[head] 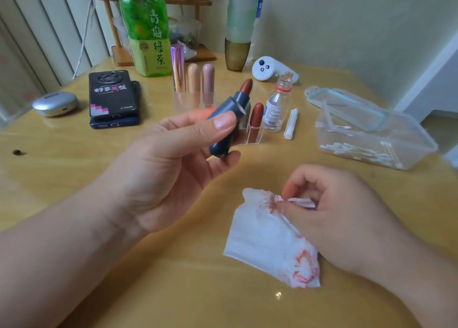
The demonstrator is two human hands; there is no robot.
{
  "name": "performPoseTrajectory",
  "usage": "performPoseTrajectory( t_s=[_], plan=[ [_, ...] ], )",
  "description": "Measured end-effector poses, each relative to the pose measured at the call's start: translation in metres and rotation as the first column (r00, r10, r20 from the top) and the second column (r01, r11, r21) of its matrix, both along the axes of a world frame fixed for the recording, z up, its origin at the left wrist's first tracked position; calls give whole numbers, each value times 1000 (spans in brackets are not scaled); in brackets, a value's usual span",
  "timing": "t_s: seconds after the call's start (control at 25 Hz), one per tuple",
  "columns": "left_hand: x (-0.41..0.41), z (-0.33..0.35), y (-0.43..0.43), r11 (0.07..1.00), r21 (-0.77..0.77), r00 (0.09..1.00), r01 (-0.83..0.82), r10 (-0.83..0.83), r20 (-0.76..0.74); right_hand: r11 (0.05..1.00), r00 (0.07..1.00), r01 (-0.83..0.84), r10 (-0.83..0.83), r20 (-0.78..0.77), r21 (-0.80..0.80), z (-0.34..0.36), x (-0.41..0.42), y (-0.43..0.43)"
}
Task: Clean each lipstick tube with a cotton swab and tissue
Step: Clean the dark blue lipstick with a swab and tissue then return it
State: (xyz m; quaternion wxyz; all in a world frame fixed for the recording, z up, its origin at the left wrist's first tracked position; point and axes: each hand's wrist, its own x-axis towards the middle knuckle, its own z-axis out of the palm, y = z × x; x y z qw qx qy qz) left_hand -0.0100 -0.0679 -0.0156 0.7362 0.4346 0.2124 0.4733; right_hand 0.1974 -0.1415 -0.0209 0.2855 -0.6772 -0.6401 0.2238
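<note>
My left hand (173, 161) grips a dark blue lipstick tube (226, 127), tilted, with its brownish-red bullet pointing up and away. My right hand (339, 211) pinches a white tissue (262, 238) that lies on the table and bears red smears. Another brownish-red lipstick (256, 122) stands in a clear holder (247, 139) just behind the held tube. Farther back stand a pink metallic tube (178, 67), a peach tube (193, 82) and a mauve tube (208, 82). Loose cotton swabs (291, 124) lie beside a small clear bottle (277, 107).
A clear plastic box (418, 139) holding several cotton swabs sits at right, lid ajar. Two stacked phones (112, 99), a grey case (54, 103), a green tea bottle (146, 27), a white controller (270, 68) and an olive cup (237, 53) stand at the back of the yellow table (173, 290).
</note>
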Motion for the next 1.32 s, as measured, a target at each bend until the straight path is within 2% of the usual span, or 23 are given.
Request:
performPoseTrajectory(
  t_s=[0.12,0.2,0.24,0.28,0.36,0.44,0.52,0.64,0.8,0.88,0.96,1.0,1.08,1.16,1.24,1.32],
  plan=[
    [5,-7,-8,995,-66,997,73,-72,11,992,938,-80,40,344,102,0,-2,-1],
    [8,-13,-13,987,-103,992,126,-124,25,975,919,-110,27,393,191,-1,2,-3],
    [10,-15,-15,981,-116,988,154,-151,34,960,941,-107,13,337,259,-1,4,-3],
    [11,-17,-17,974,-127,982,189,-184,50,942,976,-81,8,218,326,0,5,-4],
    [14,-19,-20,955,-132,963,265,-255,87,921,988,0,60,-140,391,2,5,-7],
    [17,-19,-23,941,-112,944,319,-305,126,944,850,-1,175,-497,330,3,3,-7],
    [19,-18,-25,934,-88,930,345,-329,163,956,722,-69,245,-647,286,1,0,-6],
    [21,-17,-28,933,-76,927,351,-335,169,945,704,-117,295,-646,305,-4,-5,-3],
    [21,-18,-27,919,-93,908,384,-356,222,951,685,-58,258,-681,302,-6,-8,1],
    [22,-18,-25,923,-106,913,371,-341,224,954,615,-45,260,-744,296,0,-8,1],
    [23,-20,-23,969,-99,967,228,-214,138,959,513,-25,256,-819,283,7,-9,-2],
    [22,-19,-22,992,-66,993,111,-107,57,957,504,-20,259,-824,289,9,-9,-4],
    [22,-15,-21,994,40,993,-97,99,-63,957,552,-31,256,-794,287,13,-11,-7],
    [23,-11,-23,980,76,977,-183,191,-99,970,616,-43,215,-757,240,15,-11,-9],
    [24,-10,-25,983,31,979,-182,184,-88,983,658,-51,165,-735,176,15,-11,-9],
    [26,-7,-26,987,-67,989,-144,141,-50,986,655,-85,166,-738,146,15,-12,-8]
  ],
)
